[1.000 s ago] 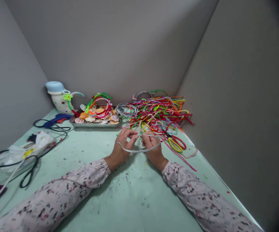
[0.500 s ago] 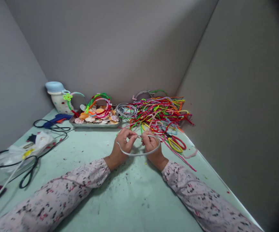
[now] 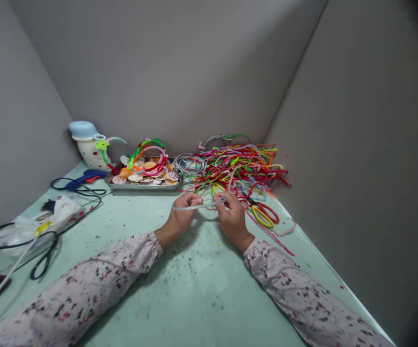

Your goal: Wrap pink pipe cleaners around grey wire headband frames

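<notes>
A thin grey headband (image 3: 198, 206) is held level above the table, seen almost edge-on, so its curve looks flattened. My left hand (image 3: 180, 216) is closed, with thumb and fingers pinching the band on the left. On the right side, my right hand (image 3: 233, 217) grips it, also closed, fingers bent. A thin pinkish strand shows near the right fingertips; whether it is in the hand or behind it I cannot tell. Just beyond my hands lies a heap of coloured pipe cleaners (image 3: 239, 166).
A metal tray (image 3: 143, 187) of shells holds headbands wrapped in pipe cleaners (image 3: 161, 166). Grey bare headbands (image 3: 190, 165) lie beside it. Scissors (image 3: 266, 215) with red and yellow handles rest at right. At left are a blue-lidded cup (image 3: 89, 149), a black cable (image 3: 51, 250) and a plastic bag (image 3: 22, 231).
The headband has tilted from an open loop hanging toward me to a nearly flat line. Both hands have turned slightly with it and still grip it.
</notes>
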Demonstrator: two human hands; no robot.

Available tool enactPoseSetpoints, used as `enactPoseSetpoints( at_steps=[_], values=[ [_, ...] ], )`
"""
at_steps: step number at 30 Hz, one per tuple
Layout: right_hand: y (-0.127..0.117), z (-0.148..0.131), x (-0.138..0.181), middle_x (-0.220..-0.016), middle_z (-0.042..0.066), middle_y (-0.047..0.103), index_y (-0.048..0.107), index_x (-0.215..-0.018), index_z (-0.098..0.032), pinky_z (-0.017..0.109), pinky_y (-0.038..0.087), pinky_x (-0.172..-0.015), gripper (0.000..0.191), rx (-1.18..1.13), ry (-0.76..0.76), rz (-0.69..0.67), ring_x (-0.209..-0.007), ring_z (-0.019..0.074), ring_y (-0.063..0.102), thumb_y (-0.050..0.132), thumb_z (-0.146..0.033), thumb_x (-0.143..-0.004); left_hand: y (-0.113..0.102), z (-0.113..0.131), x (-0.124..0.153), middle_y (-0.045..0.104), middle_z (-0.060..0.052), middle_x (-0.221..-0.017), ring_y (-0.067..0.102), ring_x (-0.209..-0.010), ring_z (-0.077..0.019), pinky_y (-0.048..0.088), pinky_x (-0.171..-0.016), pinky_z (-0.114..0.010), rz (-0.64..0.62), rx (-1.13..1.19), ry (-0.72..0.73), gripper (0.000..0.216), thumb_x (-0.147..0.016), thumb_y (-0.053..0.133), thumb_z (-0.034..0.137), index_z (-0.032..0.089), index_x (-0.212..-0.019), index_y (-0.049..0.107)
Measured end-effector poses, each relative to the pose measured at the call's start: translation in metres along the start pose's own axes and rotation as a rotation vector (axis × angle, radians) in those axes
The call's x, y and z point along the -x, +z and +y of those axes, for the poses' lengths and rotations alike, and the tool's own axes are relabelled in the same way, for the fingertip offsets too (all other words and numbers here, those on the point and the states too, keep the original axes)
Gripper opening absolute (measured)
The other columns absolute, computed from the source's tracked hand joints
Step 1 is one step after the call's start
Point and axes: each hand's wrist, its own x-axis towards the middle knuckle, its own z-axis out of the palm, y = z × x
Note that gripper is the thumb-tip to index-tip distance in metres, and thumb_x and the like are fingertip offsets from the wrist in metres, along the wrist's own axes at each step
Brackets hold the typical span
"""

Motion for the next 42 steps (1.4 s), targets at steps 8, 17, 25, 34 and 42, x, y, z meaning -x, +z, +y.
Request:
enactPoseSetpoints(
  at_steps=[8, 17, 25, 34, 42],
  values=[
    [0.001, 0.003, 0.001, -0.082, 0.005, 0.066, 0.067, -0.088, -0.019, 0.031, 0.045, -0.075, 0.023, 0.033, 0.045, -0.001, -0.078, 0.0184, 0.059, 0.048, -0.031, -0.091, 0.001, 0.000, -0.002, 0.056, 0.001, -0.067, 0.047, -0.063, -0.0126, 0.035, -0.059, -0.024, -0.050, 0.099, -0.035, 0.017, -0.076, 0.060, 0.032, 0.015, -0.076, 0.061],
    [0.002, 0.004, 0.001, -0.091, 0.005, 0.069, 0.068, -0.094, -0.019, 0.031, 0.046, -0.080, 0.024, -0.029, 0.065, -0.017, -0.086, 0.0193, 0.062, 0.049, -0.033, -0.090, 0.000, 0.003, 0.000, 0.054, 0.002, -0.062, 0.046, -0.058, -0.0126, 0.033, -0.055, -0.024, 0.005, 0.084, -0.063, 0.020, -0.075, 0.060, 0.036, 0.016, -0.072, 0.061],
    [0.002, 0.007, 0.003, -0.092, 0.005, 0.070, 0.067, -0.103, -0.020, 0.032, 0.046, -0.079, 0.029, -0.021, 0.119, -0.070, -0.083, 0.0191, 0.064, 0.046, -0.037, -0.091, -0.010, -0.006, -0.013, 0.050, 0.003, -0.058, 0.044, -0.056, -0.0112, 0.034, -0.056, -0.024, 0.092, 0.172, -0.099, 0.025, -0.072, 0.061, 0.040, 0.016, -0.069, 0.059],
    [0.001, 0.017, -0.002, -0.057, 0.000, 0.062, 0.066, -0.090, -0.017, 0.026, 0.046, -0.057, 0.036, -0.496, 0.401, -0.241, -0.054, 0.0139, 0.057, 0.045, -0.046, -0.089, -0.011, -0.006, -0.016, 0.049, 0.003, -0.058, 0.042, -0.055, -0.0101, 0.033, -0.055, -0.023, 0.081, 0.334, -0.195, 0.020, -0.069, 0.062, 0.034, 0.017, -0.062, 0.055],
    [-0.019, 0.031, -0.008, -0.075, 0.009, 0.071, 0.066, -0.087, -0.014, 0.025, 0.047, -0.053, 0.037, -0.814, 0.653, -0.714, -0.067, 0.0176, 0.065, 0.051, -0.047, -0.084, -0.007, -0.001, -0.014, 0.047, 0.002, -0.057, 0.039, -0.052, -0.0095, 0.030, -0.051, -0.025, 0.021, 0.498, -0.250, 0.015, -0.066, 0.061, 0.028, 0.017, -0.059, 0.054]
  ],
)
